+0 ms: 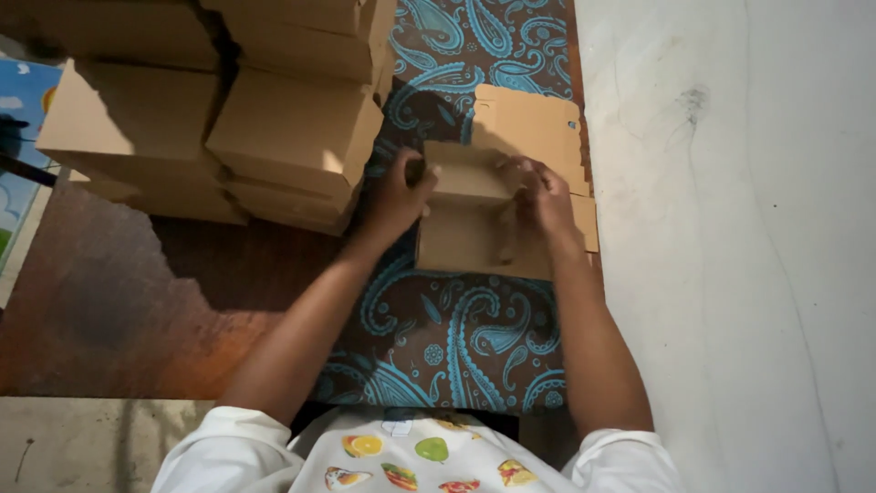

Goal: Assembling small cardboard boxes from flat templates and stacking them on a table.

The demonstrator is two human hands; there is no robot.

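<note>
I'm mid-fold on a flat-cut cardboard box (474, 219) lying on the paisley cloth (456, 338). My left hand (397, 196) pinches its left wall upright, and my right hand (543, 196) presses the right wall in. The lid flap beyond stands open, not yet tucked. Finished boxes (228, 110) are stacked just left of it.

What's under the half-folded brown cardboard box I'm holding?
The half-folded brown cardboard box lies on a brown cloth with blue paisley pattern. The cloth directly beneath is covered by the box, so unseen.

Matt brown cardboard box (474, 228)
</note>
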